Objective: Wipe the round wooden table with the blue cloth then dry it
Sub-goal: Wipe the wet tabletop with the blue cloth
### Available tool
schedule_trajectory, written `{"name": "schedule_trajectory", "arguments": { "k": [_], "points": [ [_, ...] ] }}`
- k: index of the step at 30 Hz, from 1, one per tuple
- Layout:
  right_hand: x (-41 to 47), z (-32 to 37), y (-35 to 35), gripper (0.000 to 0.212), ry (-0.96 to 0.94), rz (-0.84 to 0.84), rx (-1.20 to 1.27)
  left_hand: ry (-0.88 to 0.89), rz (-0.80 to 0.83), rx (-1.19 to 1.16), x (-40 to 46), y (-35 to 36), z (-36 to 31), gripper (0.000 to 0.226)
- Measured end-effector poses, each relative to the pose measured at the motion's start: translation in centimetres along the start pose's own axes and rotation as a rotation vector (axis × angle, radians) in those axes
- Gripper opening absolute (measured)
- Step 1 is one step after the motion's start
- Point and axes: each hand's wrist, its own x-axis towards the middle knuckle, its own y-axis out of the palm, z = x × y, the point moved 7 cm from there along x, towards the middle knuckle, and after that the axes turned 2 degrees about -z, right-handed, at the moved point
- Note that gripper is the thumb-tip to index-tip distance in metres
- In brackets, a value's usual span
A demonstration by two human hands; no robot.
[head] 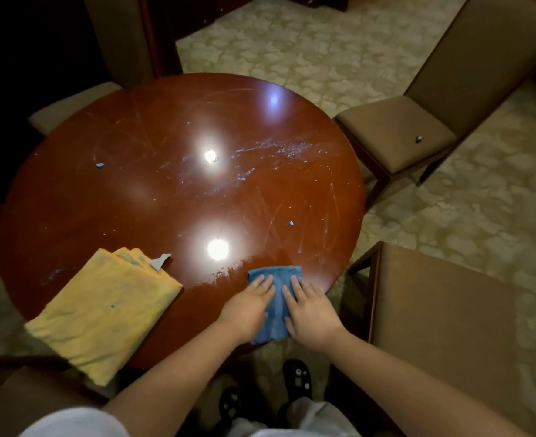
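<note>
Both hands, left hand (250, 305) & right hand (308, 310), press flat-fingered on blue cloth (276, 302) at table (102, 190) 6 o'clock edge; wiping barely begun, specks (279, 149) toward 1 o'clock, yellow towel (102, 313) at 8 unused.

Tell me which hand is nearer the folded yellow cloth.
Left. The left hand presses flat on the blue cloth's left side, a short gap from the folded yellow cloth. The right hand presses the blue cloth's right side, farther away.
</note>
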Motion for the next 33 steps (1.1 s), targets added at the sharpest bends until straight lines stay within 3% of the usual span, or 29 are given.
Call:
{"name": "schedule_trajectory", "arguments": {
  "k": [7,11,13,17,22,26,29,33],
  "points": [
    [2.0,-1.9,-0.5,0.064,0.214,-0.016,0.035,0.037,0.002,-0.001,3.7,-2.4,-0.4,0.075],
    [-1.1,0.3,1.8,0.052,0.177,0.027,0.016,0.128,0.052,0.017,1.1,-0.2,-2.7,0.081],
    [-1.4,-0.4,1.7,0.059,0.193,0.074,0.011,0.139,0.075,0.053,1.3,-0.2,-3.0,0.082],
    [0.5,-3.7,-0.6,0.063,0.245,-0.059,-0.024,0.109,0.106,0.082,4.8,-2.3,-3.0,0.087],
    [0.6,-5.6,-1.4,0.060,0.311,-0.086,0.057,0.056,0.072,0.138,5.6,-2.7,-4.3,0.089],
    [-2.3,-3.5,1.2,0.063,0.312,0.014,0.044,0.108,0.090,0.149,2.9,-0.3,-5.9,0.084],
    [-2.1,-4.2,0.4,0.070,0.299,-0.019,0.102,0.151,0.075,0.118,3.9,-0.6,-5.1,0.078],
    [0.3,-8.1,-1.1,0.061,0.326,-0.095,0.081,0.139,0.067,0.125,7.7,-2.5,-4.5,0.064]
  ]
}}
